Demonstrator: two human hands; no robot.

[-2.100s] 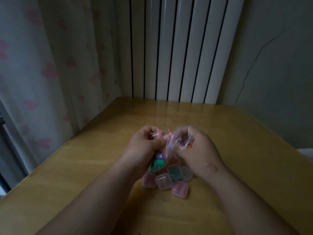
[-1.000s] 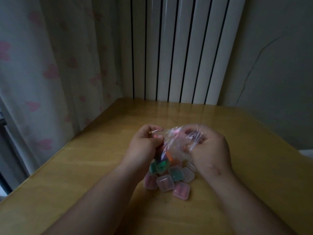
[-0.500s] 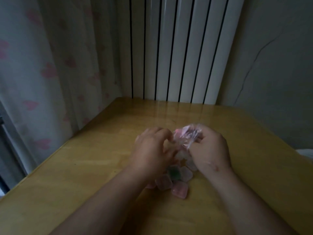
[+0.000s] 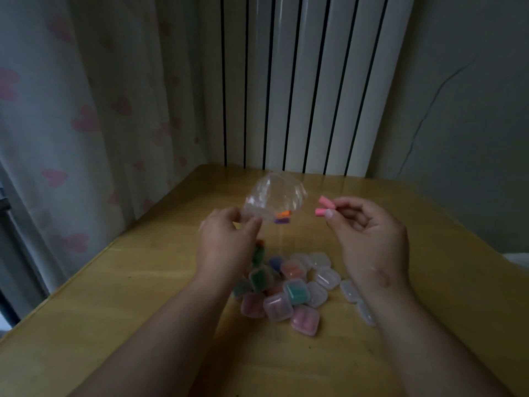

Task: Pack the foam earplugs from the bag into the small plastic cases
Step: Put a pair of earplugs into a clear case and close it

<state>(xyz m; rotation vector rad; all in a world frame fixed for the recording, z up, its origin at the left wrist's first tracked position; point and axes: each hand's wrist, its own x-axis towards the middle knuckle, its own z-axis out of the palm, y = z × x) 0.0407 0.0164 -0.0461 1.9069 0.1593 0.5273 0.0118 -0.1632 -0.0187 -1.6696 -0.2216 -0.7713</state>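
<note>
Apart now, where half a second ago they were bunched together over the pile, both hands hang raised above the counter [image 4: 137, 310]. On the right hand [image 4: 369, 239], the grip pinches two pink foam earplugs [image 4: 325, 206] between thumb and forefinger, their free ends pointing left, while the other fingers curl loosely. On the left hand [image 4: 226, 242], the grip pinches the lower left edge of the clear plastic bag [image 4: 274, 196], which billows up and to the right in the air. An orange earplug [image 4: 284, 214] and a purple earplug [image 4: 282, 221] lie in the bag's lower right corner. Bag and pink earplugs are near each other but apart. Below, between the two wrists, the small plastic cases [image 4: 286, 290] sit heaped on the wooden counter, several tinted pink, green, orange or blue by what is inside, with a few clear cases [image 4: 350, 290] at the heap's right edge beside the right wrist. Behind the counter stands a white ribbed radiator [image 4: 300, 81], flanked by a heart-printed curtain [image 4: 86, 110] on the left and a grey wall [image 4: 472, 110] on the right.
</note>
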